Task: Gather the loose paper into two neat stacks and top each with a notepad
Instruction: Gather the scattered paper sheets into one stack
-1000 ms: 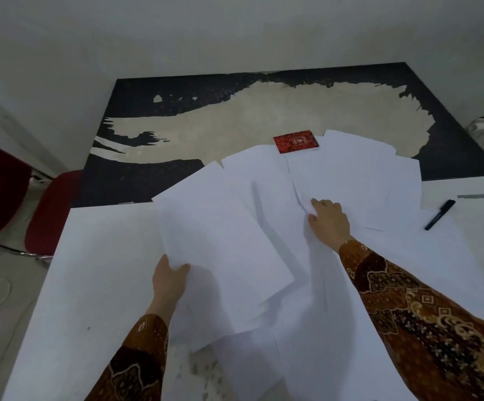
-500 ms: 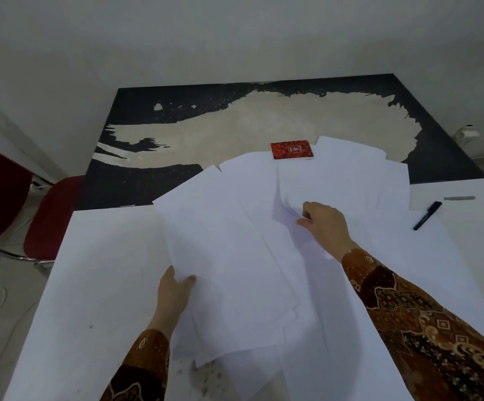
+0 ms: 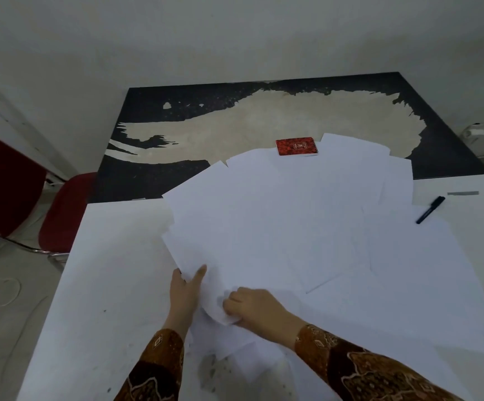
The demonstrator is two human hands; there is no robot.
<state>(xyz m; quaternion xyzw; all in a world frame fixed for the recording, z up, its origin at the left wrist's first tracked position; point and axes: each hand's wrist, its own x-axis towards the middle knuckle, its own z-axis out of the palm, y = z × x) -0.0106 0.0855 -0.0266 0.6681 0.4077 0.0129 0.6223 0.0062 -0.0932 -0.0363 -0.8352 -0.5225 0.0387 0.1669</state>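
Several loose white paper sheets [image 3: 278, 227] lie fanned and overlapping across the white table [image 3: 113, 270]. My left hand [image 3: 184, 296] holds the near left edge of the fan, thumb on top and fingers hidden under the sheets. My right hand [image 3: 252, 306] sits just to its right and pinches a curled corner of a sheet near the front. A small red notepad [image 3: 296, 146] lies at the far edge of the paper spread, on the dark table behind. Only that one notepad is in view.
A black pen [image 3: 430, 209] lies on the table at the right, with a small grey strip [image 3: 463, 193] beyond it. A worn black table [image 3: 177, 111] butts against the far side. A red chair [image 3: 64, 215] stands to the left.
My right hand has come back from the middle of the spread to the near corner beside my left hand. The sheets have slid together toward the left. The camera tilted down.
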